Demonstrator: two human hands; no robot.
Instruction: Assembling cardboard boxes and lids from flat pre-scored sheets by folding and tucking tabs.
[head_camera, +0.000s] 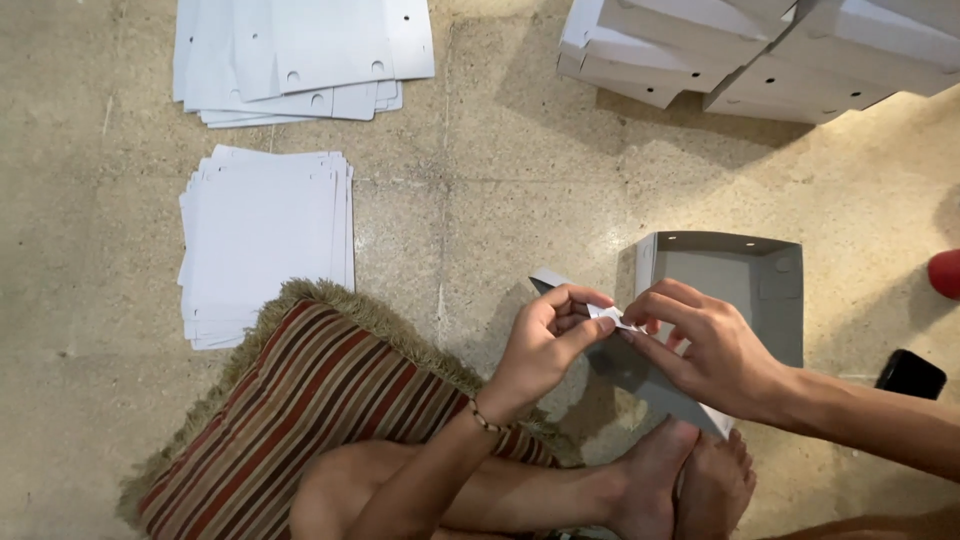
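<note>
Both hands are pinching the same small white flap (610, 318) on a half-folded grey cardboard box (735, 290) that's sitting on the speckled stone floor (480, 200). The left hand (545, 345) has thumb and fingertips closed on the flap from the left, the right hand (705, 350) closed on it from the right. The box is open and nothing's in it. A striped fringed cushion (310, 400) is just left, with stacks of flat white cardboard sheets (265, 245) further out.
</note>
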